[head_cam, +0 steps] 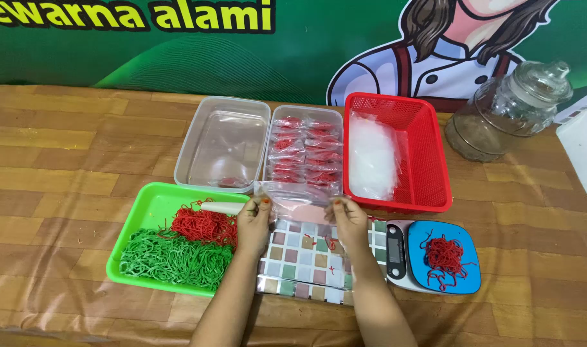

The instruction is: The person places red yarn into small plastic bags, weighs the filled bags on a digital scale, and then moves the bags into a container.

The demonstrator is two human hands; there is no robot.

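Note:
My left hand (255, 222) and my right hand (346, 217) each pinch one end of a small clear plastic bag (298, 200) with red noodles inside, held flat over a checkered tile board (303, 263). Just beyond it stands a clear box (306, 151) filled with several packed bags of red noodles. To the left, a green tray (153, 204) holds red noodles (203, 225) and green noodles (174, 258), with a white utensil handle (223, 207) lying on them.
An empty clear box (221, 142) stands at the back left. A red basket (428, 154) holds empty plastic bags (372, 157). A kitchen scale (435, 257) with a blue top carries a small heap of red noodles. A glass jar (509, 109) stands at the back right.

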